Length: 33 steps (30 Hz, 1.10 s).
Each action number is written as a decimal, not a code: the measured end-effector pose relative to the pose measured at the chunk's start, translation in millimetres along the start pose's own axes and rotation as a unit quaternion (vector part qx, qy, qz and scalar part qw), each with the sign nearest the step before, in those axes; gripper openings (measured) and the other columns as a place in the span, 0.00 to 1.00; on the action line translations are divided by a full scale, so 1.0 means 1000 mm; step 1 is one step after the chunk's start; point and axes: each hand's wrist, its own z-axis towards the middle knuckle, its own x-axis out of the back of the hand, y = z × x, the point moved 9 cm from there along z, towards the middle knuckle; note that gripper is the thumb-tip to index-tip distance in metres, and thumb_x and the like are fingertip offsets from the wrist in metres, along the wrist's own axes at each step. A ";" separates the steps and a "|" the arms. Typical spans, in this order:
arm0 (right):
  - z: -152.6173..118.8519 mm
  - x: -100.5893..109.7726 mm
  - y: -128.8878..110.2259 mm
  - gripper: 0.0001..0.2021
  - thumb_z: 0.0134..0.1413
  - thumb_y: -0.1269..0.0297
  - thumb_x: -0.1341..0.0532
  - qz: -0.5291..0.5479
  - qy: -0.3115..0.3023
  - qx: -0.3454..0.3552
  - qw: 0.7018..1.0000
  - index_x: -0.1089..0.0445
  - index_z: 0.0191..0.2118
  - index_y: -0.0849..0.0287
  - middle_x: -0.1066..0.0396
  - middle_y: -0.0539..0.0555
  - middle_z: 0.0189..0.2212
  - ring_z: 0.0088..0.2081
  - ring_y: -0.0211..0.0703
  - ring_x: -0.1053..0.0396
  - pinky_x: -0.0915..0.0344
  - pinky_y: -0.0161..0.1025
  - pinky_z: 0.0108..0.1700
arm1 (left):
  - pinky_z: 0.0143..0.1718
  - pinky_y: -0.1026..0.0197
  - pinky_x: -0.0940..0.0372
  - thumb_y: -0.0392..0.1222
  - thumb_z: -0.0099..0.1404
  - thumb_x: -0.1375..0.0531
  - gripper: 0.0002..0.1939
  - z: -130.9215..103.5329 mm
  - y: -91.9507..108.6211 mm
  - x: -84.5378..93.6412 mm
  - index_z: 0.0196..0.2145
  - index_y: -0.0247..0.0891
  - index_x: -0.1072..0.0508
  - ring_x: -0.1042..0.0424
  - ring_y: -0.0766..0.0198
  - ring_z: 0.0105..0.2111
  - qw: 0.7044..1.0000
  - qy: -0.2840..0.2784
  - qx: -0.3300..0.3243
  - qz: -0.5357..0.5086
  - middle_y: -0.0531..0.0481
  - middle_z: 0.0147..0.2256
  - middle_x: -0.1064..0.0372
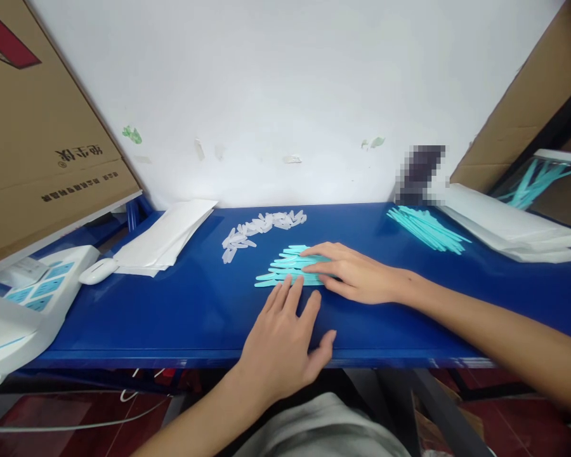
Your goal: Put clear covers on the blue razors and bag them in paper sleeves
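Observation:
Several thin turquoise sticks (278, 270) lie side by side on the blue table (171, 317), pointing left and right. My right hand (356, 271) rests over their right part, fingers apart and reaching left across them. My left hand (285, 333) is spread, its fingertips at the lower edge of the sticks and its thumb out to the right. Behind the sticks, small translucent pieces (261, 225) form a curved row. A second bunch of turquoise sticks (428, 230) lies at the back right.
White paper-like sheets (166, 238) lie at the left, near a white oval object (98, 271) and a white device with blue panels (42, 298). White bags (509, 222) lie at the right. Cardboard (52, 127) flanks the white wall (290, 95).

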 end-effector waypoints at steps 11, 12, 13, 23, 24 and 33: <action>-0.001 0.002 -0.002 0.21 0.68 0.65 0.50 -0.017 -0.003 0.002 1.000 0.27 0.58 0.60 0.34 0.66 0.62 0.62 0.60 0.38 0.38 0.61 0.59 | 0.61 0.35 0.37 0.54 0.75 0.49 0.27 0.000 0.003 -0.008 0.62 0.33 0.33 0.40 0.37 0.66 0.997 -0.076 -0.025 -0.014 0.27 0.64 0.39; -0.001 0.002 -0.002 0.20 0.67 0.65 0.49 -0.012 -0.003 0.002 1.000 0.26 0.57 0.60 0.34 0.66 0.62 0.62 0.60 0.38 0.38 0.61 0.59 | 0.61 0.36 0.37 0.55 0.75 0.49 0.27 0.000 0.004 -0.008 0.62 0.34 0.33 0.40 0.37 0.66 0.996 -0.083 -0.028 -0.021 0.28 0.64 0.39; -0.001 0.003 -0.002 0.20 0.67 0.65 0.49 -0.003 -0.004 0.002 1.000 0.25 0.56 0.60 0.34 0.66 0.62 0.62 0.61 0.38 0.38 0.61 0.59 | 0.61 0.36 0.37 0.55 0.75 0.49 0.27 0.000 0.005 -0.007 0.62 0.35 0.33 0.41 0.38 0.66 0.995 -0.089 -0.031 -0.027 0.29 0.65 0.40; 0.000 0.002 0.003 0.23 0.71 0.52 0.51 0.076 -0.010 -0.041 0.996 0.24 0.55 0.55 0.35 0.62 0.63 0.64 0.61 0.41 0.42 0.63 0.61 | 0.64 0.36 0.40 0.56 0.76 0.49 0.29 0.002 0.004 -0.006 0.65 0.35 0.37 0.48 0.39 0.70 0.992 -0.110 -0.025 -0.049 0.29 0.68 0.46; -0.001 0.002 0.002 0.22 0.71 0.52 0.50 0.075 -0.010 -0.036 0.996 0.23 0.54 0.55 0.35 0.62 0.63 0.64 0.61 0.41 0.42 0.63 0.62 | 0.64 0.36 0.41 0.56 0.76 0.49 0.30 0.003 0.004 -0.006 0.66 0.34 0.38 0.49 0.38 0.70 0.992 -0.114 -0.024 -0.048 0.28 0.68 0.46; -0.001 0.005 0.010 0.26 0.72 0.50 0.52 0.009 0.032 -0.041 0.999 0.27 0.60 0.59 0.34 0.65 0.62 0.64 0.60 0.40 0.41 0.62 0.61 | 0.65 0.35 0.42 0.61 0.74 0.49 0.36 0.003 0.003 -0.011 0.69 0.35 0.43 0.52 0.38 0.70 0.990 -0.130 -0.022 -0.042 0.26 0.69 0.51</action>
